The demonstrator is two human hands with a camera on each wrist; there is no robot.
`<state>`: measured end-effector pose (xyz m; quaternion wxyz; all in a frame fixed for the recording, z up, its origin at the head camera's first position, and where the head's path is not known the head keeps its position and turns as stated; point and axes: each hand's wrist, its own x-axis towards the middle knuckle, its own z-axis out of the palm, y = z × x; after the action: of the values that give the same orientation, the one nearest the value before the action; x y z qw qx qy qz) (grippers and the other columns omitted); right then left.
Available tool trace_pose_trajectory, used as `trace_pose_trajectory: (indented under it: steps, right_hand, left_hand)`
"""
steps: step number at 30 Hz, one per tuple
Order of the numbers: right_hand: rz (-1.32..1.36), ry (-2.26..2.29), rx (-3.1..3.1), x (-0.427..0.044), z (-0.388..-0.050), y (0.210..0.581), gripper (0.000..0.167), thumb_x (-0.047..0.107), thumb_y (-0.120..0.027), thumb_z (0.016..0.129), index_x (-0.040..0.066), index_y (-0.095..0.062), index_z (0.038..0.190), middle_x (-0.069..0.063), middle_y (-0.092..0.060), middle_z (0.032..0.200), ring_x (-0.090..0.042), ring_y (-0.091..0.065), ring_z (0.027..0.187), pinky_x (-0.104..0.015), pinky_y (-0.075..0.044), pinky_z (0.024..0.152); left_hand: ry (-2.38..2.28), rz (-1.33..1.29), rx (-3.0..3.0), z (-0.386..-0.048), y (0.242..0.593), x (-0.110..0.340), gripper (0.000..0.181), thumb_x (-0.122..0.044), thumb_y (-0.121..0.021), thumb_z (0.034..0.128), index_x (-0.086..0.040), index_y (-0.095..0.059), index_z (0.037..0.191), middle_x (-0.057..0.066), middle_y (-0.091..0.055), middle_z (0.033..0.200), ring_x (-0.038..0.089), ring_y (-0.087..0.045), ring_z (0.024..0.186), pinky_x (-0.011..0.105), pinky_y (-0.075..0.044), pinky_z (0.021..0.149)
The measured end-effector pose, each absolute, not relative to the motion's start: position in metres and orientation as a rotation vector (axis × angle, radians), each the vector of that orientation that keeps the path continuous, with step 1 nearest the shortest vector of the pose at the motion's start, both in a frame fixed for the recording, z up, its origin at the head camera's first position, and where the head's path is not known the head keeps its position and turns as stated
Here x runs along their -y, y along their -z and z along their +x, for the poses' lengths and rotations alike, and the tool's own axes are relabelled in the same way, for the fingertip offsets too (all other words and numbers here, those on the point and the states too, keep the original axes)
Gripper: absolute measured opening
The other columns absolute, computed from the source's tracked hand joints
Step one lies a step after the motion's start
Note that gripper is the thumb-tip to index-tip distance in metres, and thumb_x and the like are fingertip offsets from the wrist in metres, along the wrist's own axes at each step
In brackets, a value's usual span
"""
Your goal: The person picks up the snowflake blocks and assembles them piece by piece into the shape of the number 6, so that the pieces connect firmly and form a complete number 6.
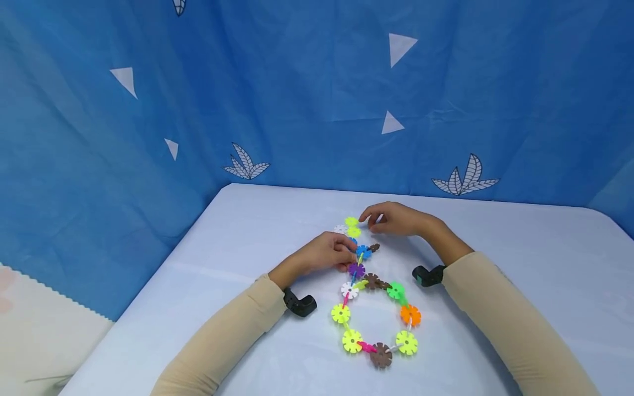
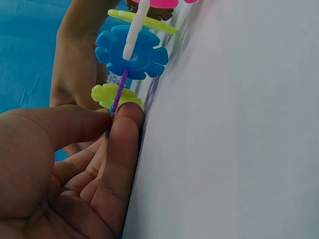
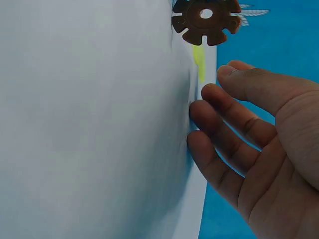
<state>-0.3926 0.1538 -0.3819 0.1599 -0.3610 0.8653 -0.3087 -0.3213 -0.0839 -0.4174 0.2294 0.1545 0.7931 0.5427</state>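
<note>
A chain of notched plastic snowflake discs lies on the table, its lower part forming a ring with an orange disc and a brown disc. My left hand pinches the chain between thumb and finger, close to the blue disc and purple disc. In the left wrist view, a blue disc stands above the fingertips; the pinched piece is mostly hidden. Beside the yellow discs at the far end, my right hand has loosely bent fingers, with nothing between them in the right wrist view.
A white disc lies left of the yellow ones. Small brown discs stick out to the right of the chain. The white table ends at a blue curtain behind. Black wrist cameras sit under both sleeves.
</note>
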Motion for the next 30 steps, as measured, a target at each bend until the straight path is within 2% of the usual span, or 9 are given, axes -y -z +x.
trace_pose_trajectory:
  steps: [4,9,15,21,23,27,30]
  right_hand:
    - [-1.032,0.781,-2.442,-0.141,-0.405,0.387,0.035,0.002,-0.065,0.097,0.01,-0.068,0.131,-0.008,-0.065,0.111,-0.026,-0.059,0.098,-0.04,-0.053,0.087]
    - [-1.016,0.689,-2.47,-0.136,-0.408,0.393,0.032,0.003,-0.068,0.096,0.015,-0.072,0.126,-0.006,-0.06,0.107,-0.024,-0.055,0.094,-0.037,-0.051,0.083]
    - [-0.998,0.746,-2.49,-0.14,-0.404,0.391,0.022,0.006,-0.073,0.093,0.009,-0.067,0.113,-0.005,-0.059,0.097,-0.023,-0.054,0.091,-0.037,-0.05,0.082]
    - [-0.94,0.897,-2.502,-0.159,-0.399,0.397,0.008,0.002,-0.067,0.096,0.003,-0.061,0.1,-0.006,-0.061,0.091,-0.022,-0.054,0.084,-0.035,-0.049,0.075]
    - [-0.933,0.936,-2.482,-0.163,-0.398,0.398,0.01,0.002,-0.066,0.097,0.001,-0.063,0.107,-0.008,-0.062,0.091,-0.023,-0.055,0.083,-0.035,-0.049,0.075]
    - [-0.939,0.924,-2.453,-0.166,-0.395,0.397,0.03,0.007,-0.069,0.097,0.006,-0.066,0.127,-0.008,-0.06,0.101,-0.024,-0.055,0.087,-0.036,-0.049,0.078]
    - [-0.964,0.854,-2.476,-0.166,-0.391,0.397,0.03,0.009,-0.071,0.096,0.011,-0.069,0.126,-0.007,-0.058,0.103,-0.024,-0.053,0.089,-0.038,-0.049,0.079]
  left_hand:
    - [-1.506,0.462,-2.175,-0.317,0.421,0.082,0.019,-0.008,-0.066,0.0986,0.001,-0.066,0.116,0.008,-0.071,0.086,0.015,-0.065,0.069,0.028,-0.057,0.068]
    - [-1.536,0.466,-2.158,-0.315,0.42,0.078,0.017,-0.011,-0.064,0.1011,0.0,-0.066,0.114,0.008,-0.071,0.085,0.016,-0.064,0.068,0.025,-0.055,0.063]
    - [-1.529,0.432,-2.193,-0.316,0.417,0.08,0.014,-0.012,-0.063,0.1021,-0.002,-0.067,0.11,0.008,-0.07,0.083,0.015,-0.062,0.067,0.024,-0.053,0.059]
    - [-1.519,0.416,-2.202,-0.317,0.415,0.079,0.015,-0.013,-0.062,0.1022,-0.002,-0.067,0.112,0.008,-0.07,0.085,0.016,-0.062,0.067,0.026,-0.055,0.06]
    - [-1.516,0.401,-2.204,-0.318,0.414,0.08,0.015,-0.013,-0.062,0.1025,-0.002,-0.066,0.112,0.008,-0.071,0.085,0.016,-0.062,0.067,0.026,-0.055,0.06]
    - [-1.507,0.388,-2.197,-0.32,0.414,0.08,0.016,-0.014,-0.06,0.1034,-0.002,-0.067,0.112,0.009,-0.07,0.086,0.016,-0.061,0.066,0.026,-0.054,0.059]
    - [-1.5,0.395,-2.186,-0.32,0.414,0.078,0.015,-0.014,-0.061,0.1032,-0.003,-0.067,0.112,0.008,-0.07,0.086,0.016,-0.061,0.065,0.025,-0.054,0.058]
